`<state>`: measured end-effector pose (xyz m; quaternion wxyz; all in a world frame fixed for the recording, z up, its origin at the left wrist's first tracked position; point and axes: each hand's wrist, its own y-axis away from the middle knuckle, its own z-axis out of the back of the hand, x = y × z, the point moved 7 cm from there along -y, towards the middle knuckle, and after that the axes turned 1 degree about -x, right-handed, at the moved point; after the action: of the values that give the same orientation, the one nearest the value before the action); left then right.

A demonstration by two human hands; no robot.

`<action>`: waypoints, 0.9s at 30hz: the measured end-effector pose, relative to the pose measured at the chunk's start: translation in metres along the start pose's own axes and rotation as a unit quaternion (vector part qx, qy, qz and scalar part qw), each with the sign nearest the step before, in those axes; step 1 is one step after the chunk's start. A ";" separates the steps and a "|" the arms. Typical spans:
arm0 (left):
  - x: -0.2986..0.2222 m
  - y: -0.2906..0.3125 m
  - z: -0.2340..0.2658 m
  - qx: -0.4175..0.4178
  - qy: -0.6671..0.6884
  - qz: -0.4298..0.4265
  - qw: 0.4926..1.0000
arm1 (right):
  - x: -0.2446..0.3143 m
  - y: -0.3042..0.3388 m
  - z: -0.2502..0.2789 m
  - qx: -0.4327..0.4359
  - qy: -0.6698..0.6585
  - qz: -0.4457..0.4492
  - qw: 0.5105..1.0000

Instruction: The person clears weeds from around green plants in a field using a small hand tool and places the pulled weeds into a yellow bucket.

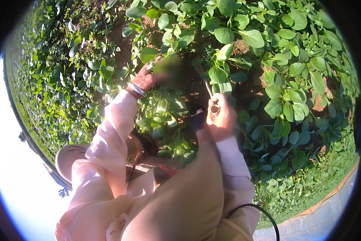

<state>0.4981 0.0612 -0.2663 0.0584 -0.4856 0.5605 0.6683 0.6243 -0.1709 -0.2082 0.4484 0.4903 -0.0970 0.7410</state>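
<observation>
My left hand (pixel 145 79), with a pale bangle (pixel 137 90) at the wrist, reaches in among leafy green plants at the upper middle. Its fingertips run into a dark blurred patch (pixel 173 74), so whether they hold anything is hidden. To the right, my right hand (pixel 222 120) is closed round a hand tool whose handle ends in a hollow round opening (pixel 215 109). From this fist a thin shaft (pixel 208 88) slants up and left to a dark end in shadow. Directly beyond the fist stands a broad-leaved plant (pixel 218 72).
Broad-leaved plants (pixel 293 96) fill the right side, with brown soil (pixel 241 47) between them. Smaller-leaved plants (pixel 48 76) cover the left. My bent knee (pixel 184 180) rises between my arms. A black cable (pixel 265 211) curves at lower right, near pale sheeting (pixel 317 217).
</observation>
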 end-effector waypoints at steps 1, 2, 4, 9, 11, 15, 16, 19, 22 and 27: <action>-0.032 0.003 -0.021 0.054 -0.178 -0.242 0.952 | -0.001 -0.005 -0.009 0.020 -0.004 -0.015 1.000; -0.043 0.008 -0.047 0.094 -0.309 -0.300 0.898 | 0.000 -0.010 -0.015 0.044 0.013 -0.014 0.999; -0.047 0.013 -0.080 0.130 -0.494 -0.272 0.815 | -0.001 -0.010 -0.017 0.003 0.038 -0.022 0.999; -0.045 -0.020 -0.084 -0.009 -0.684 -0.217 0.696 | 0.005 -0.006 -0.010 0.026 -0.006 -0.017 1.000; -0.044 -0.042 -0.075 -0.050 -0.723 -0.160 0.670 | 0.003 -0.016 -0.023 0.037 0.003 -0.040 0.998; -0.042 -0.068 -0.067 -0.068 -0.748 -0.135 0.646 | 0.011 -0.035 -0.030 0.009 -0.016 -0.005 1.000; -0.041 -0.072 -0.067 -0.059 -0.749 -0.123 0.648 | 0.009 -0.033 -0.025 0.011 -0.011 -0.010 1.000; -0.047 -0.071 -0.049 -0.049 -0.677 -0.074 0.731 | 0.008 -0.022 -0.006 0.012 -0.029 -0.025 0.999; -0.063 -0.060 -0.024 -0.056 -0.533 -0.053 0.842 | 0.012 -0.013 0.011 -0.035 -0.052 -0.005 0.998; -0.053 -0.048 -0.026 0.017 -0.557 -0.039 0.829 | 0.011 -0.033 0.013 -0.054 -0.042 0.008 0.998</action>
<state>0.5703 0.0826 -0.2593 0.3949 -0.0510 0.4247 0.8131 0.6565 -0.1531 -0.2031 0.4637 0.4951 -0.1595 0.7173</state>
